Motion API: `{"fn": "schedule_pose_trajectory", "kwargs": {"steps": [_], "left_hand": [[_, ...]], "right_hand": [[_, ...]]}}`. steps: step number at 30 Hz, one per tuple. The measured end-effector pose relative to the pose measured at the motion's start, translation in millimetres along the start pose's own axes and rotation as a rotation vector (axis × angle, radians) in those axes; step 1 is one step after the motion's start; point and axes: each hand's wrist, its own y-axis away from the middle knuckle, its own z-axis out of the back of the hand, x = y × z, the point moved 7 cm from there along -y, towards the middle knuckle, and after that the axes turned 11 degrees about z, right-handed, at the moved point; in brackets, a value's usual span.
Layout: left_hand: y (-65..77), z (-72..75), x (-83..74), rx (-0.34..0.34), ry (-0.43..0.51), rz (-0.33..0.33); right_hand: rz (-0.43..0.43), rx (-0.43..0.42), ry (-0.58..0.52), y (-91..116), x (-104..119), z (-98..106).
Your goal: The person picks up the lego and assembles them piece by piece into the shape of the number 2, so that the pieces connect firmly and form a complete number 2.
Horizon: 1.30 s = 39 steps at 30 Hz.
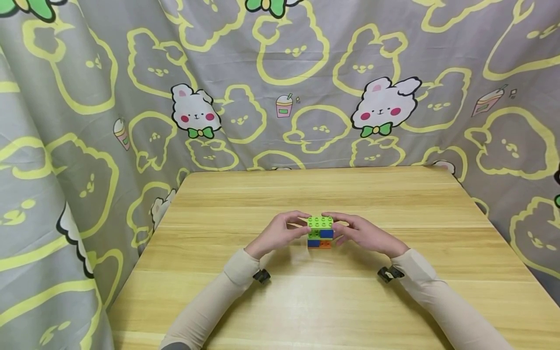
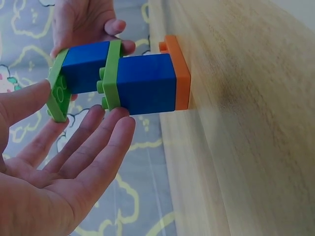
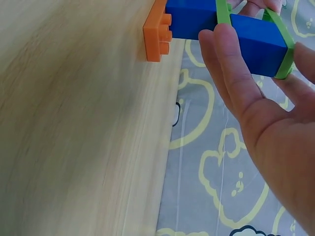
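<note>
A small stack of toy building bricks stands on the table between both hands. At its bottom is a flat orange brick (image 2: 180, 78), with a lower blue brick (image 2: 146, 83) on its left half. Above lie a middle green brick (image 2: 112, 81), an upper blue brick (image 1: 326, 234) at the right, and a flat top green brick (image 1: 321, 222). My left hand (image 1: 282, 232) pinches the top brick's left end between thumb and index finger, its other fingers stretched alongside the stack. On the opposite end, my right hand (image 1: 363, 234) holds the same brick by thumb and index finger.
The wooden table (image 1: 227, 199) carries the stack near its middle. A grey patterned curtain (image 1: 245, 63) hangs behind the table and along its sides. Dark wrist cameras (image 1: 262, 276) sit under both beige sleeves (image 1: 218, 296).
</note>
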Motion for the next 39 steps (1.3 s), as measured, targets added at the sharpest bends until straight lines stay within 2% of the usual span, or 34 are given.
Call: {"fn": "schedule_pose_trajectory", "kwargs": {"steps": [39], "left_hand": [[2.3, -0.2, -2.0, 0.010, 0.035, 0.018]], "right_hand": [[-0.006, 0.005, -0.051, -1.5, -5.0, -0.7]]}}
